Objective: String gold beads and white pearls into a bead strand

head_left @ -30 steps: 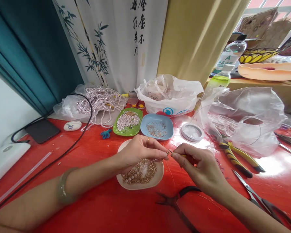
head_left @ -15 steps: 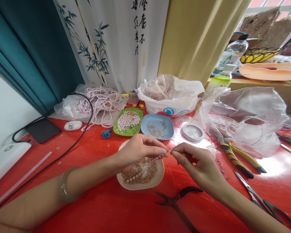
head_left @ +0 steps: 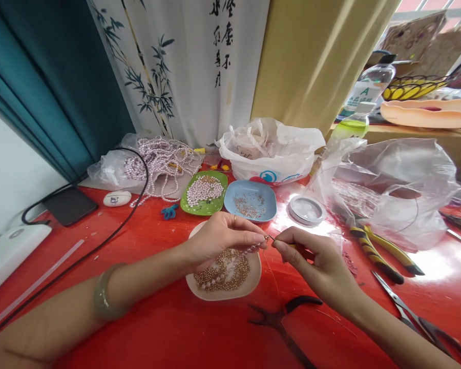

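Observation:
My left hand [head_left: 223,238] hovers over a pale dish [head_left: 253,284] of small gold beads, its fingers pinched on a short strand of beads [head_left: 253,248]. My right hand [head_left: 315,259] is just to the right, thumb and forefinger pinched on a thin wire or needle [head_left: 272,239] whose tip meets the left fingertips. A pale green bangle [head_left: 103,297] sits on my left wrist. Behind the hands stand a green dish [head_left: 203,192] of pearl beads and a blue dish [head_left: 250,200] of tiny metal findings.
On the red table [head_left: 157,328] lie black pliers [head_left: 280,320], yellow-handled pliers [head_left: 384,251], scissors [head_left: 411,315], a round spool [head_left: 306,210], plastic bags [head_left: 271,148], pearl strands [head_left: 157,161], a black cable [head_left: 100,241] and a dark phone [head_left: 69,205].
The hands stay together almost unmoved; a short beaded strand now shows below the left fingertips. The view has shifted slightly.

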Demonstrator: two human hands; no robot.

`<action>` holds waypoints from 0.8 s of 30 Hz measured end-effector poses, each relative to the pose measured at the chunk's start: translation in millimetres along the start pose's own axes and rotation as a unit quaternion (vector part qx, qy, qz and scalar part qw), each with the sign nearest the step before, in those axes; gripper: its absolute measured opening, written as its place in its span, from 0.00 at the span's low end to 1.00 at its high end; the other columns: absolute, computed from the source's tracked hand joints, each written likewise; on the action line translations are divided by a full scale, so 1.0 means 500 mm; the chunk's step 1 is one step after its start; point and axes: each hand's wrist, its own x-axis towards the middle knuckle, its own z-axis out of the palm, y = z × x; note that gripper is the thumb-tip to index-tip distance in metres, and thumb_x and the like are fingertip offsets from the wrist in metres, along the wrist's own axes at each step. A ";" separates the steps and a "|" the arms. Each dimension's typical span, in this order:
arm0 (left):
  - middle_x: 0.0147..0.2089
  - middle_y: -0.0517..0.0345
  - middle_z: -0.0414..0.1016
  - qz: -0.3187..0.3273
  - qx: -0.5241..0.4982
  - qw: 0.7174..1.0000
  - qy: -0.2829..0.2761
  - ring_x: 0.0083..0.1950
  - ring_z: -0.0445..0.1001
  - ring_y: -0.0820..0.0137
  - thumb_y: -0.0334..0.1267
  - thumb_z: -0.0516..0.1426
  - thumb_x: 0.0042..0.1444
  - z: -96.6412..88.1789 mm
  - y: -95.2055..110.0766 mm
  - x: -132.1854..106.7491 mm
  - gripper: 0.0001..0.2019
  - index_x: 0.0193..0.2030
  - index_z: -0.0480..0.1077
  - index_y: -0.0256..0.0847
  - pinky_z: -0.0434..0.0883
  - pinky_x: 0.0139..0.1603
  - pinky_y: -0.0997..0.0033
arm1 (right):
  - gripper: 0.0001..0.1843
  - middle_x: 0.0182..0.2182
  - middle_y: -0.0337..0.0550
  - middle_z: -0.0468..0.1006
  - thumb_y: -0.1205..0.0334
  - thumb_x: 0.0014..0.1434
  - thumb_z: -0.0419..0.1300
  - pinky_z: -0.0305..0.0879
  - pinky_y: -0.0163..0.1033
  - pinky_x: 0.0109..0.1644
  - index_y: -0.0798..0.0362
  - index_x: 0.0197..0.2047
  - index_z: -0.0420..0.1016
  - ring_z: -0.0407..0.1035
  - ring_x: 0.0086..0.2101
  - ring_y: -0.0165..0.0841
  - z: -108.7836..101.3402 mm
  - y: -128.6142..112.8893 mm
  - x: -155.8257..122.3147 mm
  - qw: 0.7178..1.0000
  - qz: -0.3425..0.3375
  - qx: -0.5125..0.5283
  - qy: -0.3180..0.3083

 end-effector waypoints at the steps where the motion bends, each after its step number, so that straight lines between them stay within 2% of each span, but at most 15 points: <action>1: 0.26 0.57 0.75 0.001 0.000 1.000 -0.001 0.26 0.68 0.79 0.33 0.62 0.42 0.000 0.000 0.000 0.04 0.27 0.75 0.35 0.64 0.31 0.77 | 0.11 0.19 0.36 0.64 0.59 0.58 0.50 0.54 0.31 0.21 0.54 0.26 0.66 0.56 0.20 0.26 0.000 0.000 0.000 1.000 0.001 0.001 0.000; 11: 0.27 0.56 0.75 0.001 -0.010 1.000 0.009 0.26 0.68 0.78 0.34 0.62 0.42 0.001 0.000 0.003 0.04 0.27 0.75 0.36 0.64 0.32 0.75 | 0.13 0.17 0.35 0.61 0.58 0.57 0.50 0.52 0.31 0.20 0.54 0.25 0.65 0.54 0.20 0.25 -0.002 -0.006 0.005 1.000 0.011 -0.002 -0.001; 16: 0.26 0.56 0.75 0.006 -0.011 1.000 0.017 0.25 0.66 0.79 0.34 0.63 0.41 -0.002 -0.004 0.006 0.05 0.27 0.75 0.35 0.63 0.31 0.75 | 0.12 0.18 0.36 0.65 0.58 0.58 0.49 0.55 0.32 0.21 0.54 0.26 0.66 0.58 0.20 0.26 0.000 0.001 0.005 0.999 0.009 -0.051 0.004; 21: 0.24 0.57 0.74 -0.003 -0.033 0.999 0.016 0.26 0.68 0.78 0.33 0.63 0.41 -0.002 -0.007 0.007 0.05 0.27 0.74 0.34 0.64 0.31 0.75 | 0.08 0.24 0.41 0.73 0.60 0.57 0.51 0.59 0.35 0.27 0.54 0.31 0.68 0.65 0.25 0.30 0.005 0.008 0.003 0.983 -0.049 -0.167 0.062; 24: 0.25 0.57 0.74 -0.006 -0.038 0.999 0.017 0.26 0.68 0.78 0.32 0.63 0.41 0.000 -0.005 0.006 0.04 0.27 0.74 0.34 0.63 0.32 0.75 | 0.07 0.25 0.42 0.73 0.62 0.57 0.51 0.61 0.36 0.29 0.53 0.32 0.68 0.67 0.27 0.31 0.005 0.010 0.002 0.976 -0.081 -0.185 0.076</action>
